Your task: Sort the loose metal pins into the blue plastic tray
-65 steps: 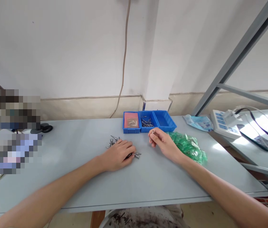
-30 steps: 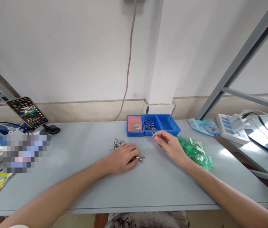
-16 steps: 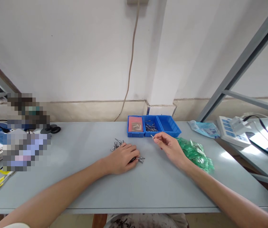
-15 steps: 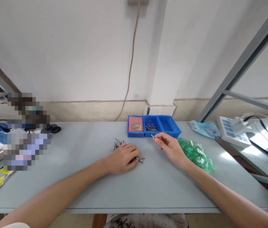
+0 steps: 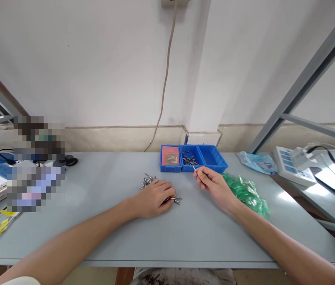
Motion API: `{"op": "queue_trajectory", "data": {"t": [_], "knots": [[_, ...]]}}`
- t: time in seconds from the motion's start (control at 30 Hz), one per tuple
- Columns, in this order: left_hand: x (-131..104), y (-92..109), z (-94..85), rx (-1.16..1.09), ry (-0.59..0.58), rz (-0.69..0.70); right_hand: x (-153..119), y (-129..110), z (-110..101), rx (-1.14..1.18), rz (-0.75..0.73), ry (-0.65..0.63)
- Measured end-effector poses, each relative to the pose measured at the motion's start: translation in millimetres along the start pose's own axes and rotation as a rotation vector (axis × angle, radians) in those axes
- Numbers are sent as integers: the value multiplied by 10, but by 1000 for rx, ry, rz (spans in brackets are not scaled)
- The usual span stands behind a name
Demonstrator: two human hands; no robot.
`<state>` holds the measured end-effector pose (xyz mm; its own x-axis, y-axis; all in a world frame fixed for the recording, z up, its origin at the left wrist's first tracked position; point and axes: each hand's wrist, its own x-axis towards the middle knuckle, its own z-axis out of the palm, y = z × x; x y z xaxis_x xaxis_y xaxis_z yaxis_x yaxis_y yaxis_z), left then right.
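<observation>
Near the middle of the frame, the left hand (image 5: 155, 196) lies palm down on the grey table (image 5: 102, 229), with its fingers loosely curled over a pile of small metal pins (image 5: 148, 181). Some pins stick out past the hand at its upper left, and a few more poke out at its right side. The hand rests on them but I cannot tell if it grips any. A little to the right and slightly higher in the frame, the right hand (image 5: 213, 186) pinches one thin pin (image 5: 194, 168) between thumb and first finger, with the other fingers curled in. The tip of that pin points up and to the left, just below the front edge of a blue tray (image 5: 193, 158). The tray has three boxes side by side. The left box holds something pinkish red, the middle box holds more metal pins, and the right box shows only its blue floor. To the right of the right hand lies a heap of little green bags (image 5: 246, 192), partly behind the wrist. Farther right sits a light blue packet (image 5: 256, 161), and near the right edge of the frame a white power strip (image 5: 290, 168) with cables. A tan cord (image 5: 167, 75) hangs down the white wall above the tray. At the left of the frame a black round stand (image 5: 68, 160) sits on the table beside a blurred patch.
</observation>
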<state>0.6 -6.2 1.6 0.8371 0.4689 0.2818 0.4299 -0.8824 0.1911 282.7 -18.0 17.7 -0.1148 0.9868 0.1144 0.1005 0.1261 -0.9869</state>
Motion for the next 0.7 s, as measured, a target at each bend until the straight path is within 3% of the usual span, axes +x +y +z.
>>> {"op": "queue_trajectory", "data": {"t": [0.37,0.7], "knots": [[6,-9,3,-5,-9,-1,4,-12,41,31,4,-44],[6,3,-9,-18,-8,-5,-17,3,43,-263,-179,36]]}}
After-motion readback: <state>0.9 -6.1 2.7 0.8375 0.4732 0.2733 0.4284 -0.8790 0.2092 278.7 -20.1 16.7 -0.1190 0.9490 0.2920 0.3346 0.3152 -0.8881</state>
